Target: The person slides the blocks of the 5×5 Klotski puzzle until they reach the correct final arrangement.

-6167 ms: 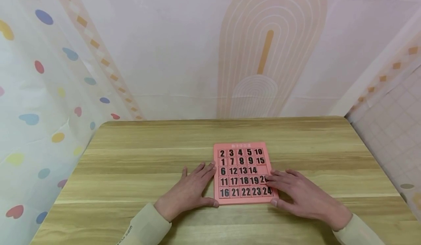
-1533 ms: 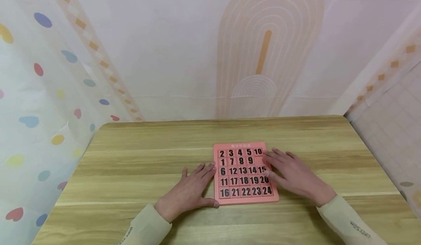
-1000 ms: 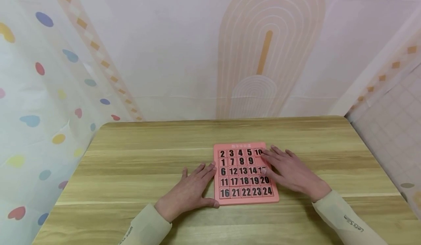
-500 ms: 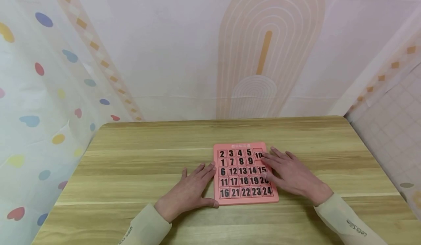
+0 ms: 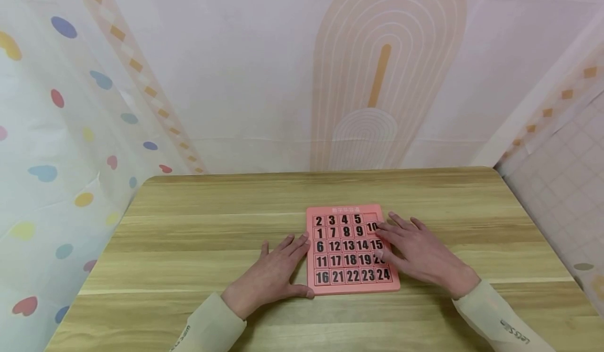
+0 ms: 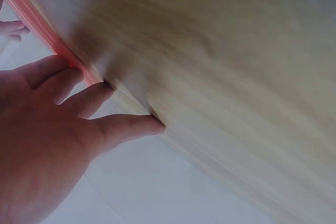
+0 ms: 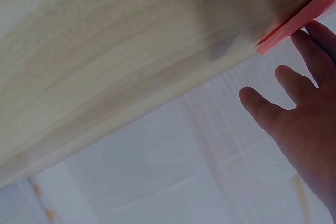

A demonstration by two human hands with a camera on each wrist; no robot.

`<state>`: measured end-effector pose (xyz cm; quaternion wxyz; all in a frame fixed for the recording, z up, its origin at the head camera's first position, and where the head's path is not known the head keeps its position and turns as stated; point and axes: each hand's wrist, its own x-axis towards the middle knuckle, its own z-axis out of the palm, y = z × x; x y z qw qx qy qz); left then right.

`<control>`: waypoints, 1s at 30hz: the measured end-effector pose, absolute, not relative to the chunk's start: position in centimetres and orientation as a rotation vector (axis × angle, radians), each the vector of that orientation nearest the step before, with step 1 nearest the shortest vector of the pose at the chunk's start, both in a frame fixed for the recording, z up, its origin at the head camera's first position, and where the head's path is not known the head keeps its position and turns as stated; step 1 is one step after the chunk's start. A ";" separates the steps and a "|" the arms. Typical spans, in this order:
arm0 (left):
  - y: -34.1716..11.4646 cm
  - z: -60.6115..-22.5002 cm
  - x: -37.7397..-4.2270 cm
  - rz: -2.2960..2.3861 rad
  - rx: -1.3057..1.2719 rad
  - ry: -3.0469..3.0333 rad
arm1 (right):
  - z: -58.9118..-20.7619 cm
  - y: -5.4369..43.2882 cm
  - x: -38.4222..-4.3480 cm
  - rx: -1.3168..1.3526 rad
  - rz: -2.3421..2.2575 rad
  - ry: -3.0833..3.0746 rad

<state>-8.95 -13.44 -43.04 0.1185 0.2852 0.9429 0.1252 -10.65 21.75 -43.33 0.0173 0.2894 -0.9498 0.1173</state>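
A pink sliding number puzzle lies flat on the table, its black-numbered tiles in rows. My left hand rests along its left side, fingers spread and straight; in the left wrist view these fingers meet the puzzle's pink edge and the tabletop. Over the right side reaches my right hand, a fingertip on the 10 tile. That tile sits in the second row, slightly high, with a gap above it in the top right corner. The thumb partly covers the 20 tile.
The wooden table reaches back to a patterned cloth wall. Another cloth with coloured spots hangs at the left, and a pale checked one at the right.
The 15 tile has slid down into the third row, then the 10 tile down from the top row. My right hand has moved up along the puzzle's right side; the left has stayed put.
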 end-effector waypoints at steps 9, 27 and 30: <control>-13.4 -43.0 -8.9 0.370 0.832 2.756 | -43.2 21.7 -10.3 0.915 0.321 -2.929; -13.4 -43.0 -8.9 0.372 0.840 2.757 | -43.4 21.8 -9.9 0.935 0.343 -2.919; -13.4 -43.0 -8.9 0.374 0.837 2.756 | -43.3 21.8 -9.9 0.940 0.345 -2.910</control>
